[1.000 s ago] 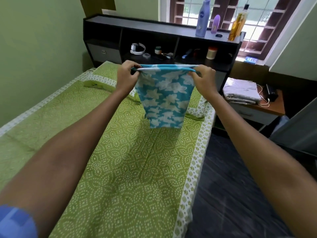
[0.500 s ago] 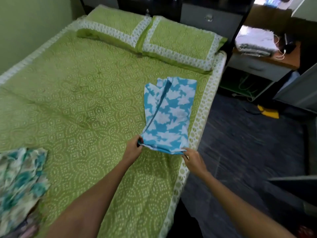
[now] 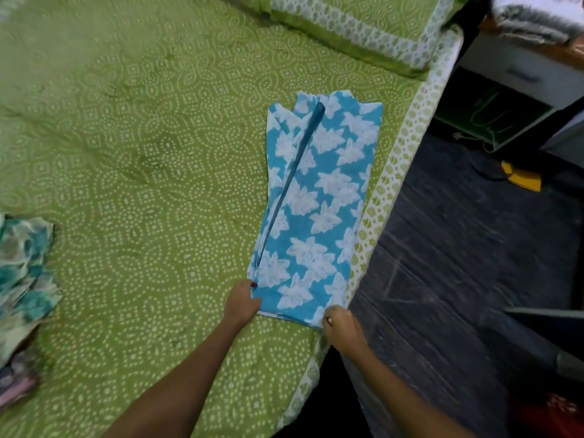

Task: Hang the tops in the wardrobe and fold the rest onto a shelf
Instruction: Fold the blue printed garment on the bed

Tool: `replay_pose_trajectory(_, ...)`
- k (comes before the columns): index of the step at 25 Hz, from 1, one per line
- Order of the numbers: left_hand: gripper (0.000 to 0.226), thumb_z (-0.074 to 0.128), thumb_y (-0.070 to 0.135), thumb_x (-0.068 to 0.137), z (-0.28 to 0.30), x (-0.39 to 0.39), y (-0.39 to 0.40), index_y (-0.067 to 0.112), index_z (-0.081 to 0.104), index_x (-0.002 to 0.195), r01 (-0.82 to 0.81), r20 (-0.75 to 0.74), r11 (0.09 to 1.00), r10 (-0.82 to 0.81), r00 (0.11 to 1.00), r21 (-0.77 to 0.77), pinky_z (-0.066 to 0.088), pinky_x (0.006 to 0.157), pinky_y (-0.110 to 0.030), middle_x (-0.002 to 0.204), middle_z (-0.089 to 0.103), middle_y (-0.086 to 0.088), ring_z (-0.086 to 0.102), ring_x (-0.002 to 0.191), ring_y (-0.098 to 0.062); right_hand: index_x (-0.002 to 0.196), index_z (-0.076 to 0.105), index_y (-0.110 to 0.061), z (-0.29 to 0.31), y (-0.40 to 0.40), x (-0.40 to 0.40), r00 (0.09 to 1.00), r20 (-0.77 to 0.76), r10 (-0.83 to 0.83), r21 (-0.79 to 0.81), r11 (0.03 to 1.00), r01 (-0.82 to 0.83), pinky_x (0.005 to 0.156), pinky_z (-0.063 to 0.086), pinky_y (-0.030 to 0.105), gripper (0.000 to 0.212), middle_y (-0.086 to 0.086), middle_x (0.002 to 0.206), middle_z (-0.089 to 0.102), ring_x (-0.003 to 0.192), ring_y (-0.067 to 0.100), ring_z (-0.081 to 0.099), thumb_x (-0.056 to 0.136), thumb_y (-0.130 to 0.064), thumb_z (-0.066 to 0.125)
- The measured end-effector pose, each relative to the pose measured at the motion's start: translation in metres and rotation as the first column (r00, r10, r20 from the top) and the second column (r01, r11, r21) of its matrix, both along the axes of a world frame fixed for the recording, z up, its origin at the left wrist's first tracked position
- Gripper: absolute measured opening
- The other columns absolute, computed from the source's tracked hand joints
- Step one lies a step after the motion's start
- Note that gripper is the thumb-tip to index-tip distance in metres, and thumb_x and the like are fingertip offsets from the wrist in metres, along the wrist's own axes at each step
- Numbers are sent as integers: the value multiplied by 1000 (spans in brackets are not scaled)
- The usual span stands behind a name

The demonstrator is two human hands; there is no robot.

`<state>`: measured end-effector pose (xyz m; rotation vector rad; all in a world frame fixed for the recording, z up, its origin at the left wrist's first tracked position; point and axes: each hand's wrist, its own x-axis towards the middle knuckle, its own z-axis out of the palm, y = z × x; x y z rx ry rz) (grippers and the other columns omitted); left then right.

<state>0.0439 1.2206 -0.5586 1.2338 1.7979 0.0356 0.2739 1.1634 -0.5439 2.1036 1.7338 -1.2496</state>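
Note:
A blue garment with white flower print (image 3: 319, 203) lies flat and lengthwise on the green bed (image 3: 142, 184), close to its right edge, with a dark blue strip running along it. My left hand (image 3: 241, 301) pinches its near left corner. My right hand (image 3: 341, 327) pinches its near right corner at the bed's edge. A heap of teal and white flowered clothes (image 3: 22, 279) lies at the far left of the bed.
Green pillows (image 3: 354, 30) lie at the head of the bed. A white bedside cabinet (image 3: 521, 71) with folded cloth on top stands at the upper right. Dark floor (image 3: 458, 263) runs along the bed's right side, with a yellow object (image 3: 521, 178) on it.
The blue garment went from being held up in the air to lying flat on the bed. Both hands came down with it and still hold its near corners.

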Motion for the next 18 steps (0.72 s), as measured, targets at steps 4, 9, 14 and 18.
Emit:
replay_pose_trajectory(4, 38, 58, 12, 87, -9, 20, 59, 4, 53, 123, -172, 124, 985, 172, 977, -11, 41, 86, -28, 122, 57, -13, 55, 110, -28, 83, 66, 1, -4, 88, -31, 985, -137, -108, 84, 989, 120, 74, 43, 29, 22, 15, 94, 66, 88, 28, 61, 90, -14, 52)
replay_pose_trajectory(9, 16, 63, 21, 86, -35, 40, 140, 13, 58, 98, -440, 252, 893, 450, 857, -97, 44, 78, -33, 89, 58, -4, 55, 86, -21, 95, 67, -1, -19, 207, -63, 856, -337, -392, 10, 908, 419, 74, 41, 21, 17, 13, 96, 68, 88, 21, 59, 87, -9, 55)
replay_pose_trajectory(14, 22, 39, 23, 99, -48, 53, 190, 9, 57, 98, -624, 540, 632, 757, 368, -460, 53, 84, -37, 95, 64, -11, 63, 88, -24, 106, 46, -10, -40, 275, -77, 782, -268, -563, -63, 820, 569, 74, 40, 29, 48, 2, 93, 52, 85, 18, 48, 77, -42, 68)
replay_pose_trajectory(18, 23, 38, 20, 99, -56, 59, 209, 9, 56, 90, -655, 517, 389, 856, -4, -648, 57, 67, -27, 87, 61, -9, 63, 68, -16, 59, 44, -16, -71, 293, -63, 734, -305, -606, -128, 790, 599, 63, 35, 30, 28, -1, 60, 44, 64, 18, 44, 77, -17, 65)
